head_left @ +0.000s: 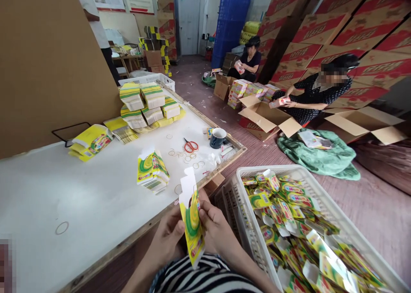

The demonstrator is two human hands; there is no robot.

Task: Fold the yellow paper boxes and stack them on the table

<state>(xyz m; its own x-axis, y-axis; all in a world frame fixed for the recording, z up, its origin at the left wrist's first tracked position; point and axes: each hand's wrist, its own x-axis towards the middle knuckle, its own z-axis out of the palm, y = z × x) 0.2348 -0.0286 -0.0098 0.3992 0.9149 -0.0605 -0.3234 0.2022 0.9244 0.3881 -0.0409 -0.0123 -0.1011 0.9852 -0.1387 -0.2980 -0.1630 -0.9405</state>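
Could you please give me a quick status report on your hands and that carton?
Left hand and right hand both grip the yellow-green carton, flap up. White crate of cartons at right. Flat stack on table ahead, apart.

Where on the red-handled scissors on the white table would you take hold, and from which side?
Grip the scissors by the red handle loops, coming from above on the near side. They lie flat on the table, blades pointing away, loops facing the person, with the mug apart to their right. Left hand and right hand both hold a carton.
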